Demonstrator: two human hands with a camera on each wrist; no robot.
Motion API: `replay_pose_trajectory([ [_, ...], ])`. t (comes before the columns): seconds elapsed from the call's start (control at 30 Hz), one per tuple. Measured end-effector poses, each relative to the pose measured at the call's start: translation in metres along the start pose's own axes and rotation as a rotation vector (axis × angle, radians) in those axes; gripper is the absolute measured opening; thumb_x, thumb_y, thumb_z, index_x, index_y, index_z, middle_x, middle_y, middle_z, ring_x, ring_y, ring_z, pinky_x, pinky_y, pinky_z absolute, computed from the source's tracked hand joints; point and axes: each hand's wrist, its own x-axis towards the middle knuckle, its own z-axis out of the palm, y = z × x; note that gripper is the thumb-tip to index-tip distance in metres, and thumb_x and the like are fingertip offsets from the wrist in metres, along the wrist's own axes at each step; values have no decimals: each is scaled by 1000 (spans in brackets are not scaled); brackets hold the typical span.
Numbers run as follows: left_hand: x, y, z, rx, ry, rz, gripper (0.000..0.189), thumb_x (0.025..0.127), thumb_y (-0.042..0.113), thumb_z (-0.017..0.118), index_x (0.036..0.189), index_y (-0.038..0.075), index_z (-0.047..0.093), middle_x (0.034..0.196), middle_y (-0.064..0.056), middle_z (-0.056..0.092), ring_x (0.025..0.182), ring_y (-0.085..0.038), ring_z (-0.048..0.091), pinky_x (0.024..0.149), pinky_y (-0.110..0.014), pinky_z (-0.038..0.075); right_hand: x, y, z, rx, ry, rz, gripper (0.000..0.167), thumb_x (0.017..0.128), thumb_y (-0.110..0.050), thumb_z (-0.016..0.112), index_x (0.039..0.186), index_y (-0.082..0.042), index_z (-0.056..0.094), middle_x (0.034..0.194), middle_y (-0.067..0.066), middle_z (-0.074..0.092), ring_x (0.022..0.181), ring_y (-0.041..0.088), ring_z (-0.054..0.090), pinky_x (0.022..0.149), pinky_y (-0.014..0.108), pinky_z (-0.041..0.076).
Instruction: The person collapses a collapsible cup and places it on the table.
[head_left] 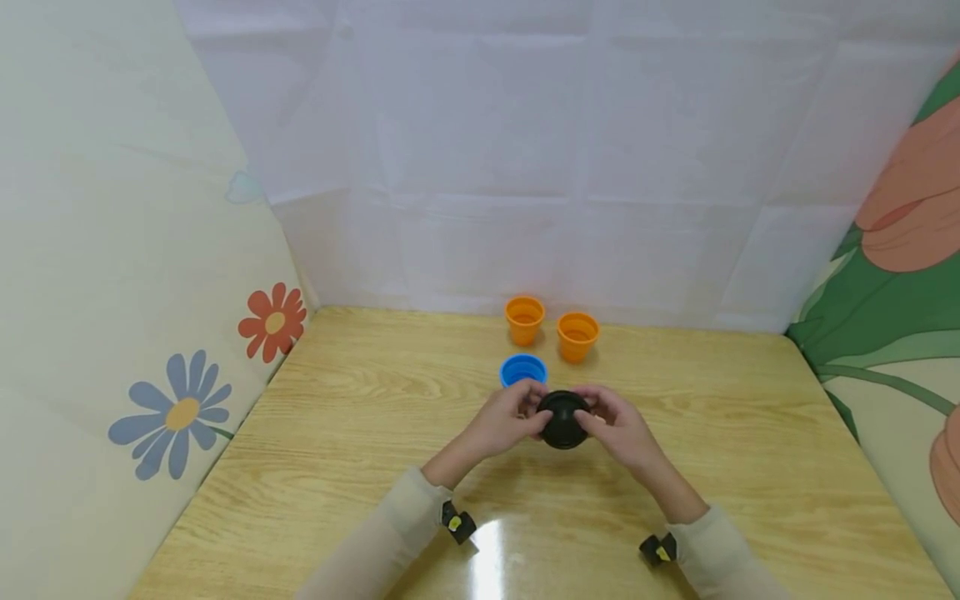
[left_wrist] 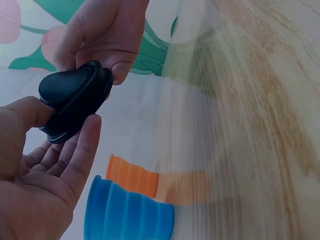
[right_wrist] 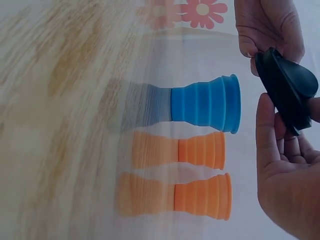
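Observation:
Both hands hold a black collapsible cup [head_left: 564, 419], folded into a flat disc with a rounded bulge on one side. It is raised above the table and tilted. My left hand [head_left: 512, 421] grips one edge, thumb on the bulged face and fingers beneath, as the left wrist view shows. On the opposite edge, my right hand [head_left: 619, 427] pinches it in the same way, its thumb [right_wrist: 314, 108] against the bulge. Just beyond the left hand stands an extended blue collapsible cup [head_left: 523, 367], upright with its mouth up and partly hidden by that hand.
Two orange collapsible cups, a left one [head_left: 524, 320] and a right one [head_left: 577, 337], stand upright behind the blue cup. A white cloth [head_left: 465, 167] hangs along the back of the wooden table [head_left: 360, 433]. Flower-patterned panels rise at both sides.

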Motion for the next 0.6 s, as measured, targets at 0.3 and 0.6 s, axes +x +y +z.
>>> replay_pose_trajectory([
  [0.3,-1,0,0,-53,-10,-46,32,103,20,60,127,-1,57,112,-18,67,89,-20,70,74,-50,62,-1,2,-2,34,-42,1,37,102,-11,62,134,6,55,114,21,61,97,17,62,77,24,58],
  [0.6,1,-1,0,-15,-17,-27,28,102,18,62,124,0,58,108,-15,67,87,-17,67,73,-51,62,-2,3,-4,72,-101,6,41,104,-17,59,137,6,53,118,22,59,97,16,63,77,27,59],
])
